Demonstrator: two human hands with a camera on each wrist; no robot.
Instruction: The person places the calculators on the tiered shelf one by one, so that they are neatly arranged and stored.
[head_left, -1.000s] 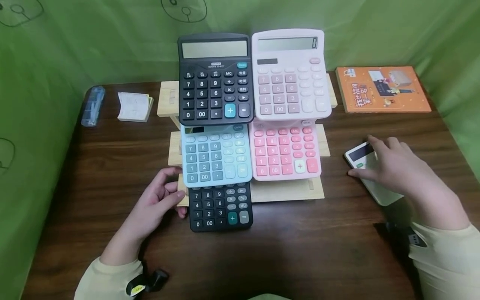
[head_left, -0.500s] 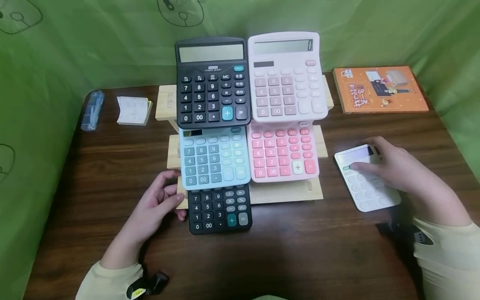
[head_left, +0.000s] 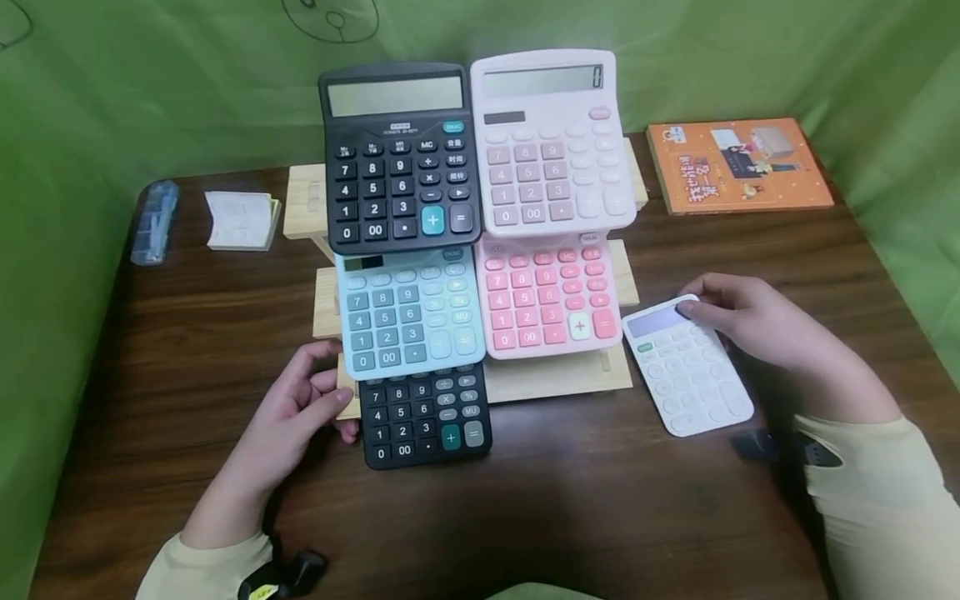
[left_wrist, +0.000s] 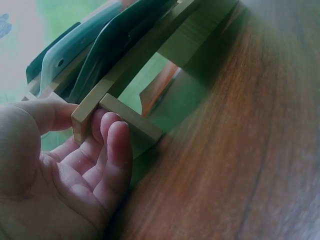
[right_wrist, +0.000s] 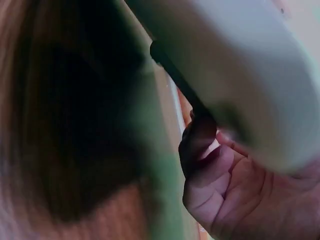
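Note:
My right hand (head_left: 757, 321) pinches a white calculator (head_left: 686, 367) by its upper right corner, thumb on the front beside the display. In the right wrist view the calculator (right_wrist: 260, 75) is blurred, with fingers curled behind it. My left hand (head_left: 300, 408) grips the left end of the lowest step of a wooden tiered rack (head_left: 558, 379); the left wrist view shows fingertips under the wooden bar (left_wrist: 95, 102). On the rack lean a large black calculator (head_left: 393, 179), a pale pink one (head_left: 555, 150), a light blue one (head_left: 408, 312), a pink one (head_left: 551, 292) and a smaller black one (head_left: 423, 417).
An orange book (head_left: 738, 167) lies at the back right of the brown table (head_left: 570, 500). At the back left are a white notepad (head_left: 242, 219) and a translucent blue case (head_left: 155, 223). Green cloth (head_left: 187, 83) encloses the table's back and sides.
My right hand has brought the white calculator leftward, close to the rack's right side, and turned its front up into view. The left hand keeps its grip on the rack.

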